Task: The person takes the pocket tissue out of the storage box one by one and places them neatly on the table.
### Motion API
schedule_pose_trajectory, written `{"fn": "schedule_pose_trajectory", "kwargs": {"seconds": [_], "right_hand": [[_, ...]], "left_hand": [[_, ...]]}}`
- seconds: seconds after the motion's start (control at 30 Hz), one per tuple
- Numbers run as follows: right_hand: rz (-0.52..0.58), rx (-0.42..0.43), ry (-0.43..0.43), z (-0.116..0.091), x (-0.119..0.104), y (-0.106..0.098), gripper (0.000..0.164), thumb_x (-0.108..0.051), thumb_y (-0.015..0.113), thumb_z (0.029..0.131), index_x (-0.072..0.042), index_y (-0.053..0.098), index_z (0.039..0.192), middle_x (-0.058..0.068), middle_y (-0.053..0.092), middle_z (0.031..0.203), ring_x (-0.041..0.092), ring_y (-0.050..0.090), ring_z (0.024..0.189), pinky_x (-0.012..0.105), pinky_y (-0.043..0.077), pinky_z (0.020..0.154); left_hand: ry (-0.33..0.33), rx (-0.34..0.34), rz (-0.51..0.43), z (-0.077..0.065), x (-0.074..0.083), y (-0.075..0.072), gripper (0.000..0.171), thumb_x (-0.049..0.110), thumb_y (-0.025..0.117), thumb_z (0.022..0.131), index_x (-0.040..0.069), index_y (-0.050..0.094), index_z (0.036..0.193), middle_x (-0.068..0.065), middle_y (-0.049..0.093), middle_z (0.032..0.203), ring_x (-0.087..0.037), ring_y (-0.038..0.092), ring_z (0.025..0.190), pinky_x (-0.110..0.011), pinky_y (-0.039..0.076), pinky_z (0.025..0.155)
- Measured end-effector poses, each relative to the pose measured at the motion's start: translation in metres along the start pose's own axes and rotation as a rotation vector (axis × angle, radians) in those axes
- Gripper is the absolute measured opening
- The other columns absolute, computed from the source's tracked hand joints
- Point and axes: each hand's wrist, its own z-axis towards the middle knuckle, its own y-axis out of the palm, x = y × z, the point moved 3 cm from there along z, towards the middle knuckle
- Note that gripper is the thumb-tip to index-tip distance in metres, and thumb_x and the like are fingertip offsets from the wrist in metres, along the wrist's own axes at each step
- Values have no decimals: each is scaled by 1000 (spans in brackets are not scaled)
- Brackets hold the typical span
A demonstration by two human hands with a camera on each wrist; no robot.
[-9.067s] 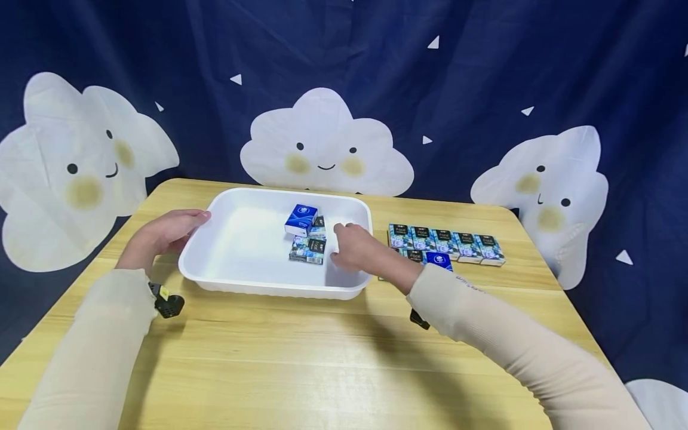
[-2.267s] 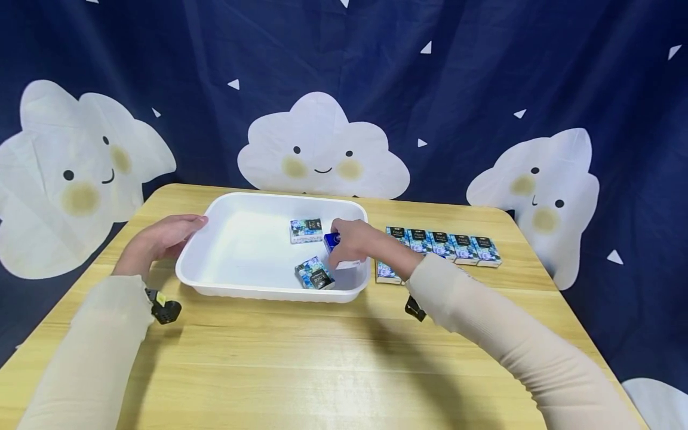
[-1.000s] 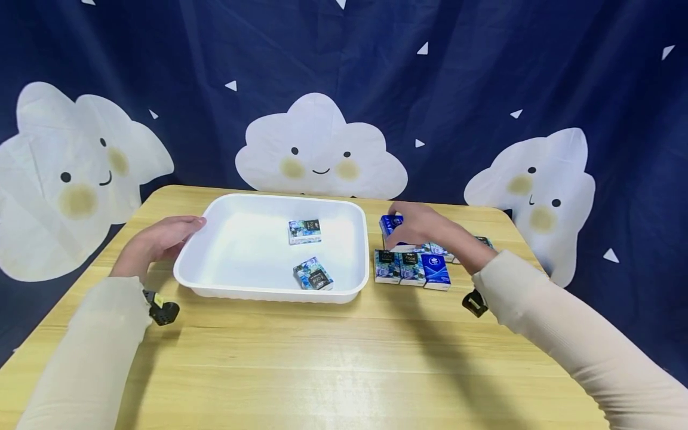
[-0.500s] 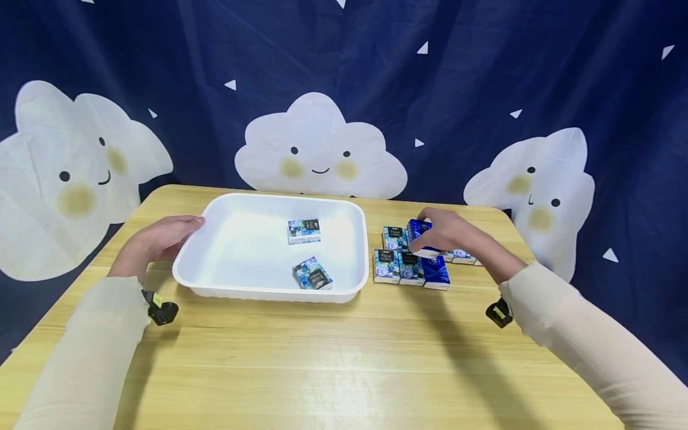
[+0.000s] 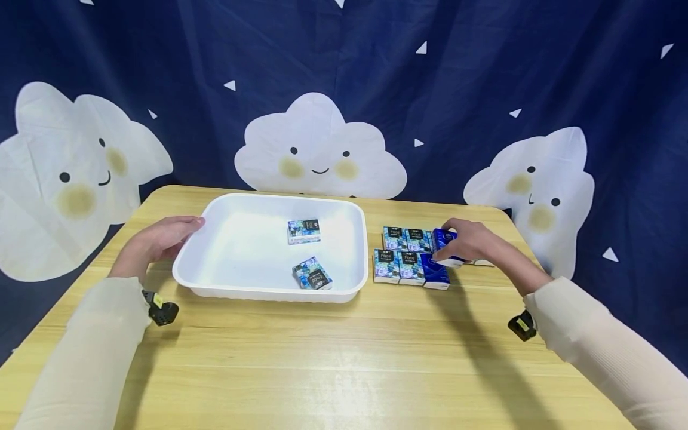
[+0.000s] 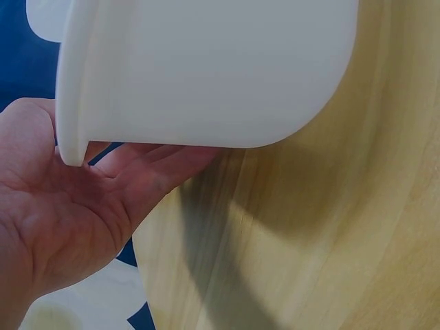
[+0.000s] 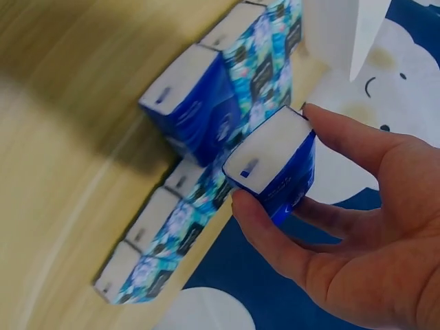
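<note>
My right hand (image 5: 472, 240) pinches a blue tissue pack (image 7: 271, 155) between thumb and fingers, raised above the rows of packs in the right wrist view. Under it lies a back row of flowered tissue packs (image 5: 395, 237), partly hidden by the hand. The front row has two flowered packs (image 5: 411, 267) and one blue pack (image 5: 434, 273) at its right end. My left hand (image 6: 75, 185) holds the left side of the white plastic tray (image 5: 215, 291), thumb at the rim and fingers underneath. Inside the tray, two flowered packs (image 5: 304, 232) lie apart, one turned askew (image 5: 313, 274).
All of this is on a light wooden table (image 5: 301, 358). Behind hangs a dark blue curtain (image 5: 451, 83) with white clouds. The tray's right wall stands close to the left end of the pack rows.
The right hand took the blue pack out of the tray, then carried it rightward along the back row. The left hand stays at the tray; the two flowered packs inside have not moved lately.
</note>
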Motion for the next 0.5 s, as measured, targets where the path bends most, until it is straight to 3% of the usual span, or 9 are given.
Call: {"fn": "schedule_pose_trajectory", "kwargs": {"seconds": [0.17,0.5], "right_hand": [[34,-15,5,-5,14,1,87,-35,77,89,6,33,152,37,42,145,28,67,83,39,57,69],[51,-25,25,-7,33,8,91,-33,79,87,8,30,153,38,40,146,34,65,97,43,59,75]], "left_hand": [[-12,0,-1,-1,0,0,77,52,25,109,1,3,162,-27,34,154,-27,55,120,-35,55,91],[-11,-5,-6,-2,1,1,74,50,24,110,1,3,162,-27,33,154,-28,55,121,-35,56,91]]}}
